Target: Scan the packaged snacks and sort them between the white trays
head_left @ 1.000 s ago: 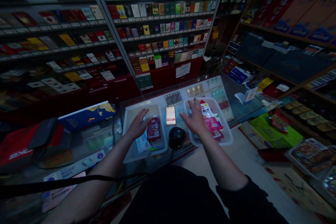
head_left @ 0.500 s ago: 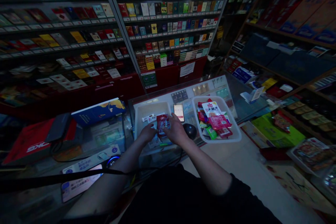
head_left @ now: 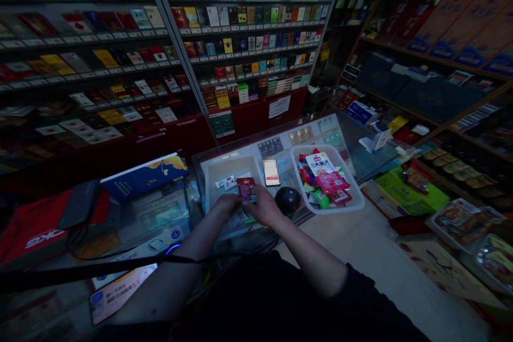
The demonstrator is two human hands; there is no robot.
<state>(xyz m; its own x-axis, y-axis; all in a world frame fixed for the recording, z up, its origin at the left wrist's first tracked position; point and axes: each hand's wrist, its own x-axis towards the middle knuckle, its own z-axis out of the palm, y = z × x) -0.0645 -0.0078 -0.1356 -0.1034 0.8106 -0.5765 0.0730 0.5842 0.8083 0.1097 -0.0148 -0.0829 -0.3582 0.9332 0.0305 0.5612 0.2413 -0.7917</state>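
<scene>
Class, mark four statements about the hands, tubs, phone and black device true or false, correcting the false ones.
The left hand and right hand hold a dark red packet. True.

The right tub holds only green packets. False: the right tub also holds pink packets.

A lit phone lies between the left tub and right tub. True.

The black device sits inside the left tub. False: the black device stands between the tubs.

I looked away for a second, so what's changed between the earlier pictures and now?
The right hand has moved left, from over the right-hand tub to the left-hand tub. It and the left hand have taken hold of the dark red packet there. The phone and black rounded object stay between the tubs.
</scene>
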